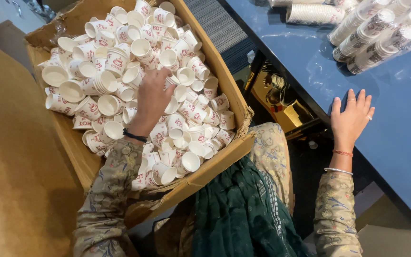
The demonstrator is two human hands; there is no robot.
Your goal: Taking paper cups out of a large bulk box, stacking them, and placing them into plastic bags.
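Observation:
A big cardboard box beside me is heaped with small white paper cups printed in red. My left hand reaches down into the heap, fingers curled among the cups; whether it holds one is hidden. My right hand lies flat and open on the edge of a blue table, fingers spread, holding nothing. It wears rings, a red thread and a bangle at the wrist.
Several stacks of nested cups in clear plastic sleeves lie at the far side of the blue table. A green cloth covers my lap. Brown board lies to the left of the box.

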